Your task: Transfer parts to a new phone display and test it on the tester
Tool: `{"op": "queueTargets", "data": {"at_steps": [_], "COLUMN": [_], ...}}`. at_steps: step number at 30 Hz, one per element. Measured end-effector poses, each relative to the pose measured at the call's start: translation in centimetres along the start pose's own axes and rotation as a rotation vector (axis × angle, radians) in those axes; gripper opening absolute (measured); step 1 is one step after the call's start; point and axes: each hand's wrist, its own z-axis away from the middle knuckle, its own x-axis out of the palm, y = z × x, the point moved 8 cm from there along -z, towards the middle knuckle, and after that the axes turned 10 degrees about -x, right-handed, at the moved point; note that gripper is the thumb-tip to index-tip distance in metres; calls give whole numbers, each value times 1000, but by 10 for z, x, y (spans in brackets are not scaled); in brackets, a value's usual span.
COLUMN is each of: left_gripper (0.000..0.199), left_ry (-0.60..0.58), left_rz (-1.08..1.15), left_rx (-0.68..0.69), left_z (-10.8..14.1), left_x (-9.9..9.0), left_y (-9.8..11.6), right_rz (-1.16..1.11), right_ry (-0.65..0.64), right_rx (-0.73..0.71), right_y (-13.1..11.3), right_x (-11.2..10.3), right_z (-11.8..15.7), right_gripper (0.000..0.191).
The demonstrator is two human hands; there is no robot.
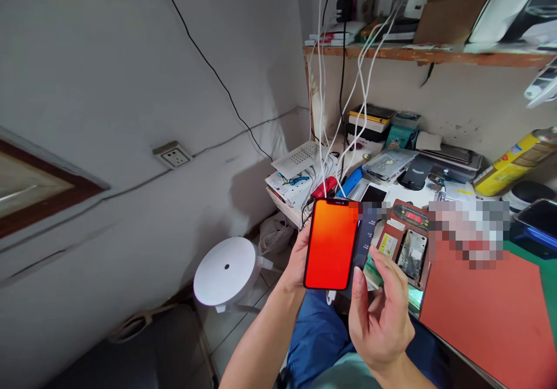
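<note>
My left hand (299,257) is closed around the left edge of a smartphone (329,244), held upright above my lap. The phone's screen glows orange-red, with a notch at the top. Against its right side shows a dark flat piece (364,239) with small pale print; I cannot tell whether it is joined to the phone. My right hand (385,313) is beside the phone's lower right corner, thumb and index finger apart near the dark piece's lower end. Nothing shows between these fingertips. A white cable plug (331,297) hangs below the phone.
On the bench right of my hands lie a brown heating device (409,214) with a red display, a metal-framed phone part (412,255) and a red mat (483,313). A yellow spray can (516,160) leans behind. White cables (363,87) hang from the shelf (435,54). A white stool (226,270) stands left.
</note>
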Motion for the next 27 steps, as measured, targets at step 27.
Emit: {"op": "queueTargets", "data": {"at_steps": [27], "left_gripper": [52], "left_ry": [-42], "left_rz": [-44], "left_rx": [15], "left_z": [4], "left_x": [18], "left_y": [7], "right_rz": [4], "right_ry": [2], "right_rx": [6], "right_y": [2], "right_x": [0], "right_z": [2], "right_gripper": [68]}}
